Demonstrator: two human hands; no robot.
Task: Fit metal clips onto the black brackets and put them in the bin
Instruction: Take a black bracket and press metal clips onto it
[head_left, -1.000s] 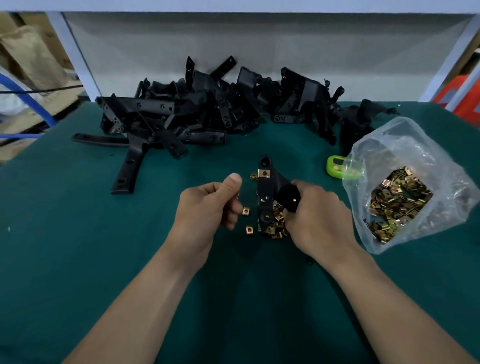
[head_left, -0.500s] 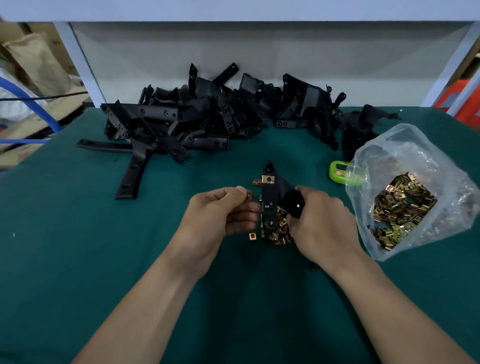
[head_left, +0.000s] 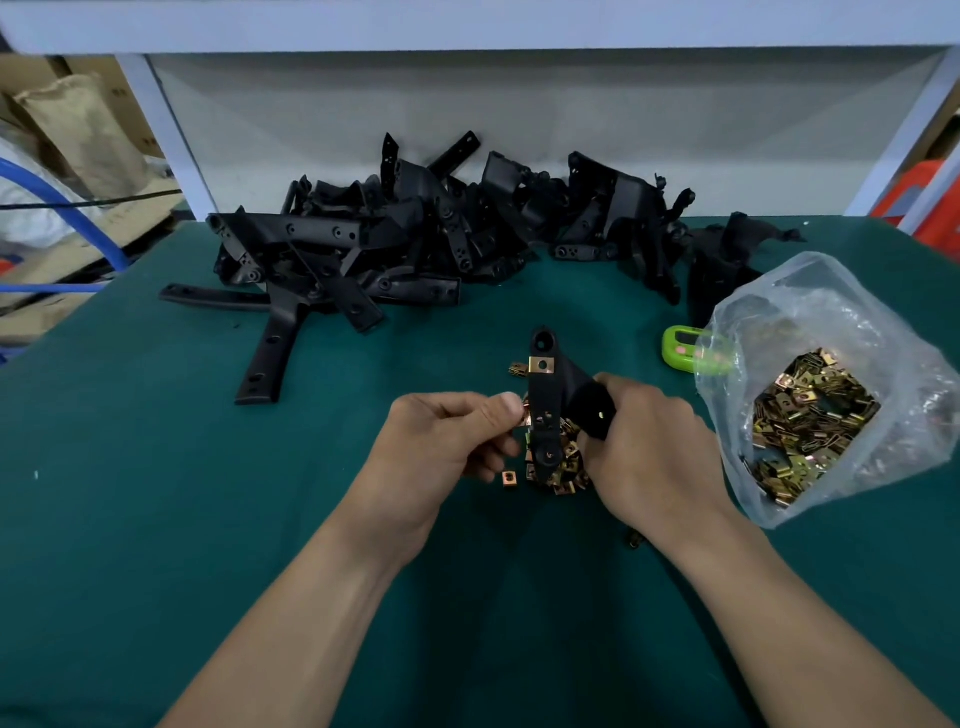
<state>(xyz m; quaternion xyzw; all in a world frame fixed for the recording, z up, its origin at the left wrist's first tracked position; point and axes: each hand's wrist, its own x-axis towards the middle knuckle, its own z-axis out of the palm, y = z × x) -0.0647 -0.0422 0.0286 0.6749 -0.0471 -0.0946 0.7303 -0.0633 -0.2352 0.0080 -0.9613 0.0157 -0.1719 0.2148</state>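
My right hand grips a black bracket upright over the green table; one brass clip sits fitted near its top hole. My left hand pinches a small metal clip between thumb and forefinger, pressed against the bracket's left edge at mid-height. A small heap of loose clips lies under the bracket, with one clip apart to its left. A clear plastic bag with many clips lies to the right.
A large pile of black brackets fills the back of the table, with one long bracket sticking forward at the left. A green gadget lies beside the bag. Boxes and a blue hose stand beyond the left edge.
My left hand moved right and closed in on the bracket, bringing the pinched clip against its left edge. The right hand kept holding the bracket.
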